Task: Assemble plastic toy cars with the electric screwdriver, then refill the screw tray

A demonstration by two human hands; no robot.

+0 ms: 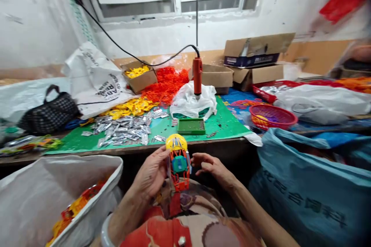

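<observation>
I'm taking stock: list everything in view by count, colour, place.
Toy: 1, multicoloured, centre front
Tool: 1, orange, hanging over bench
Tray: 1, green, bench front
Strips: many, silver, left
Flat parts: many, yellow, left
Tangled parts: many, orange, back
Boxes: several, brown, back
Plastic bags: several, white, centre and right
Basket: 1, red, right
Bag: 1, dark, far left
Sacks: several, white left, blue right
Window: 1, grey, back wall
Left hand: 1, bare, holding toy
Right hand: 1, bare, beside toy

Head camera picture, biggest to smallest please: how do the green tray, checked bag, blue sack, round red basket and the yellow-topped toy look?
1. Blue sack
2. Checked bag
3. Round red basket and yellow-topped toy: too alike to rank
4. Green tray
</observation>
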